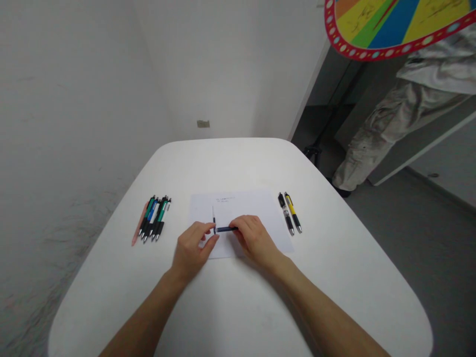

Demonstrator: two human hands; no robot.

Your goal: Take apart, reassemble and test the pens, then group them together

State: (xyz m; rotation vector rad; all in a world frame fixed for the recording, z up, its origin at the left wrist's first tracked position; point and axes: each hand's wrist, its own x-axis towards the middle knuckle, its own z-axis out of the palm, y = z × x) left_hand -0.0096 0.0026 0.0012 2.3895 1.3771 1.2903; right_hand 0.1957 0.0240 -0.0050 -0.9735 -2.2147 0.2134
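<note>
My right hand (253, 235) pinches a dark pen barrel (226, 229), which lies sideways with one end pointing at my left hand. My left hand (193, 247) has its thumb and index finger curled around a thin pen refill (213, 214), clear at the far end and dark nearer me. The near end of the refill meets the left end of the barrel, and I cannot tell whether they touch. Both hands are over a white sheet of paper (253, 203) that bears a few small written lines at its top.
Several pens (153, 218) lie in a row on the left of the white table (223, 163), with a pink pen (139, 225) outermost. A clear-and-black pen (286, 214) and a yellow pen (292, 211) lie right. Beyond stand a person's legs (386, 124) and a colourful wheel (394, 25).
</note>
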